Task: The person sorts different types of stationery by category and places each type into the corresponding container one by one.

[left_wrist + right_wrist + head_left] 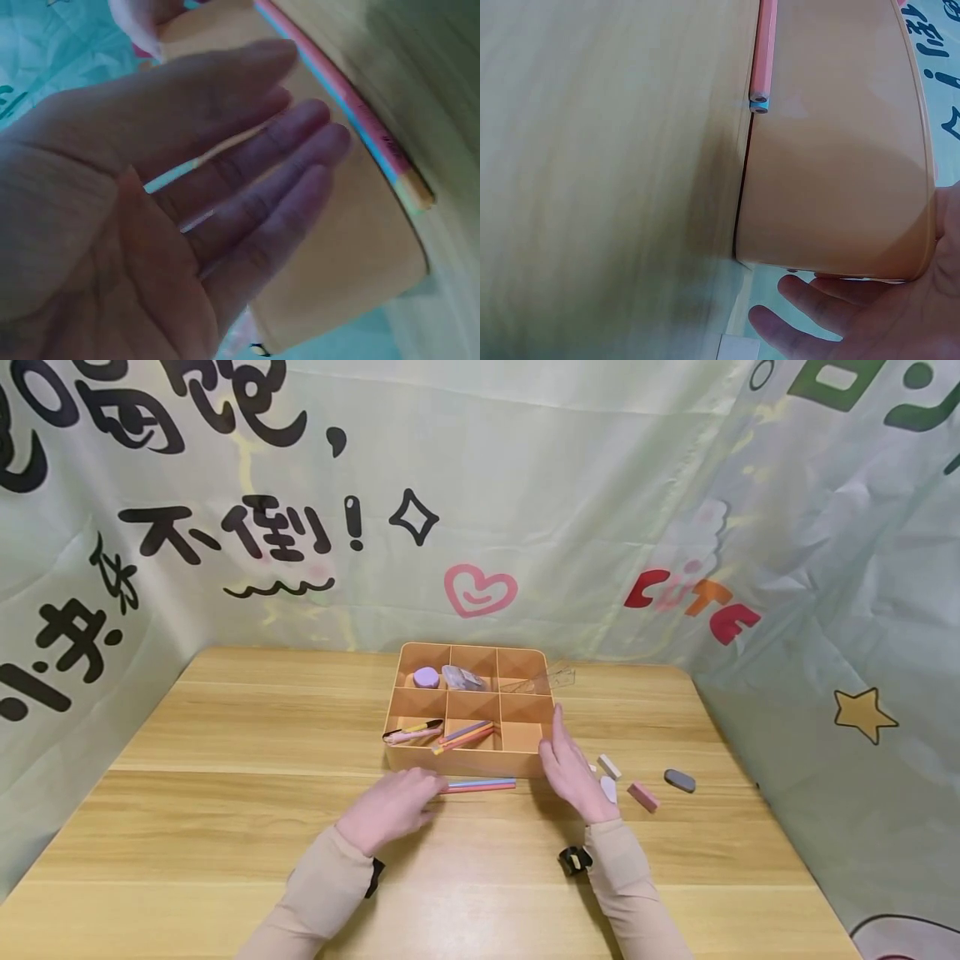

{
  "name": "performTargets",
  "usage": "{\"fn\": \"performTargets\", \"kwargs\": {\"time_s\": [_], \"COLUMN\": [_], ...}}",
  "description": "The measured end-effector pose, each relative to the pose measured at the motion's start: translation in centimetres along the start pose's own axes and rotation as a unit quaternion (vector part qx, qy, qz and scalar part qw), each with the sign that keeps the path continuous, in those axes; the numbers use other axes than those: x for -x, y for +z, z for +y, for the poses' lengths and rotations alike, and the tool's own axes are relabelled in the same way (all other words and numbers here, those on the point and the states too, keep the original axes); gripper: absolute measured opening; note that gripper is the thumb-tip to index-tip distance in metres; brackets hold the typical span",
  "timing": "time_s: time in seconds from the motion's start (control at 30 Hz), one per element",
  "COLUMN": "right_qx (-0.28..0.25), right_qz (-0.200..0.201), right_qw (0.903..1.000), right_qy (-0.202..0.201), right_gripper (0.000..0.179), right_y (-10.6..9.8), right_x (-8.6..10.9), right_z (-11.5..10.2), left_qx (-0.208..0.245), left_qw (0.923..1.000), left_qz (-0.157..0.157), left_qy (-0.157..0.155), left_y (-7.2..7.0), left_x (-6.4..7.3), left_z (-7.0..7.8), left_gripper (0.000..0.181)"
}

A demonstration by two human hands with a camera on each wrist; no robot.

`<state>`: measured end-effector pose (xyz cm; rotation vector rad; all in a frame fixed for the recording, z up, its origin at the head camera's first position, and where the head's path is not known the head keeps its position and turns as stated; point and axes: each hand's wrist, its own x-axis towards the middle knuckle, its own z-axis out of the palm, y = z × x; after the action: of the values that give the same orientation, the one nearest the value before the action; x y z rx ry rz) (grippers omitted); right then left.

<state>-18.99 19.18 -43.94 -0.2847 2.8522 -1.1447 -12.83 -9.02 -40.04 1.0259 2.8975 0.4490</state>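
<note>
An orange organizer box with several compartments stands on the table. Along its front lie a pink pencil and a blue pencil, side by side on the tabletop. My left hand hovers by their left ends, its fingers loosely bent; the left wrist view shows the hand with nothing in its grasp and the pink pencil beyond the fingertips. With fingers extended, my right hand rests against the box's right side near the front corner. Its palm holds nothing in the right wrist view.
Inside the box are pens, more pencils, a purple round item, a clear plastic packet and a transparent ruler. Right of it lie a pink block, a grey oval piece and white pieces.
</note>
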Motion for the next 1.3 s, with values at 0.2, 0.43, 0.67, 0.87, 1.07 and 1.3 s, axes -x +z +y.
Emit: {"fn": "performTargets", "kwargs": {"time_s": [0.2,0.43,0.67,0.87,1.07,1.3], "right_qx": [-0.002,-0.007,-0.007,-0.010,-0.007,-0.008], "right_qz": [-0.003,-0.003,-0.005,-0.007,-0.007,-0.007], "right_qw": [1.0000,1.0000,1.0000,0.9999,0.9999,0.9999], "right_qy": [0.004,0.004,0.003,0.009,0.008,0.005], "right_gripper": [0.068,0.068,0.068,0.070,0.070,0.069], "right_y": [0.0,0.0,-0.1,0.0,0.0,-0.1], "right_x": [0.0,0.1,0.1,0.1,0.1,0.1], "right_z": [0.0,0.0,0.0,0.0,0.0,-0.1], "left_qx": [-0.017,-0.010,0.011,0.010,0.048,0.060], "left_qw": [0.9994,0.9979,0.9965,0.9986,0.9966,0.9982], "left_qz": [0.021,0.014,0.017,0.021,-0.026,-0.001], "left_qy": [-0.022,-0.063,-0.081,-0.047,-0.061,-0.007], "left_y": [0.7,1.2,1.2,1.1,0.5,-0.3], "left_x": [0.3,0.4,0.7,1.1,1.3,1.5], "left_z": [-0.8,-1.5,-2.0,-2.3,-2.2,-2.8], "left_gripper": [0.022,0.026,0.026,0.024,0.024,0.025]}}
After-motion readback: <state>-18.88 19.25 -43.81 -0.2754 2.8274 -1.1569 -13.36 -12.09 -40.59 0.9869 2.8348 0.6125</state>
